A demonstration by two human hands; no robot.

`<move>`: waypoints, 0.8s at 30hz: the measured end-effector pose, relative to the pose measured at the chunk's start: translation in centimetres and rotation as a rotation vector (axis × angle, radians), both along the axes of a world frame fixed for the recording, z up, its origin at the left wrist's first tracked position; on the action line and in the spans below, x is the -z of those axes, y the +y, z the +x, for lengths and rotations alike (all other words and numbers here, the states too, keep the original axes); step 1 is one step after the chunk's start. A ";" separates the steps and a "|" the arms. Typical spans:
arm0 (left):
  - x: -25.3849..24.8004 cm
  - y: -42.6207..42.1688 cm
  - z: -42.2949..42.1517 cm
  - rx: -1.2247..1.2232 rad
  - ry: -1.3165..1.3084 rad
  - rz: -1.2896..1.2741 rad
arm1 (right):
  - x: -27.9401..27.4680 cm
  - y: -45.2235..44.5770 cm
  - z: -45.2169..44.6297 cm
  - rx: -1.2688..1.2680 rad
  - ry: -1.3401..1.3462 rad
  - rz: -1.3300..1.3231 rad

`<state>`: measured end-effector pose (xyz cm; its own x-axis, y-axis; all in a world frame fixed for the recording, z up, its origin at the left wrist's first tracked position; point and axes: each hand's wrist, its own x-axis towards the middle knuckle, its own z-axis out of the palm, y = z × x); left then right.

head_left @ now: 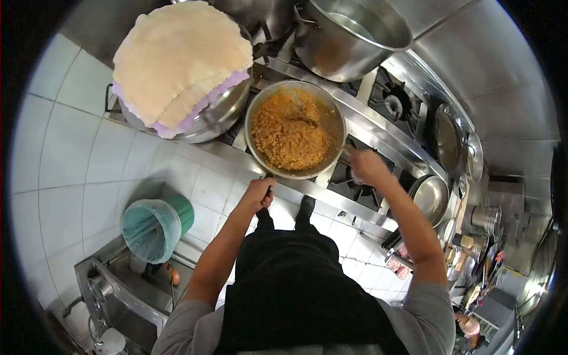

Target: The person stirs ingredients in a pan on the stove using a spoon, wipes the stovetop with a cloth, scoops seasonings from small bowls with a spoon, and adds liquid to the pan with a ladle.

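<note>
A round metal pan (pixel 340 127) sits on the stove in front of me, filled with a crumbly orange-brown cooked mixture (pixel 290 133). My left hand (pixel 257 194) is closed around the pan's dark handle at the near side. At the pan's right rim, my right hand (pixel 368 167) is closed on the handle of a utensil that reaches toward the mixture. The utensil's working end is hard to make out, so its exact kind does not show.
At the upper left, flat pale dough sheets (pixel 177 59) with a purple layer lie over a large metal pot (pixel 219 121). A tall stockpot (pixel 349 53) stands behind the pan. Burners (pixel 393 103) and stacked pans (pixel 431 198) are to the right. A lined green bin (pixel 180 213) stands lower left.
</note>
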<state>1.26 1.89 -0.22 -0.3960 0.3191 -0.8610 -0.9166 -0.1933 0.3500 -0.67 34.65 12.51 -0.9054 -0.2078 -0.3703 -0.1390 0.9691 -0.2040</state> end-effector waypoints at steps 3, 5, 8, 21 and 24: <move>-0.2 -0.4 0.3 0.014 0.033 -0.001 | 0.6 2.7 -3.6 -0.094 0.231 -0.110; 0.0 -0.3 0.3 0.007 0.044 0.011 | 2.0 1.0 -6.7 -0.139 0.316 -0.181; -0.5 0.1 0.1 -0.002 0.040 -0.022 | 5.0 -3.3 -8.2 -0.117 0.304 -0.172; -0.1 0.5 0.4 -0.040 -0.018 0.000 | -2.0 -3.6 -1.9 -0.056 0.133 0.019; -0.1 0.4 0.4 -0.013 -0.019 0.006 | 2.9 -7.1 -1.6 -0.019 0.182 -0.186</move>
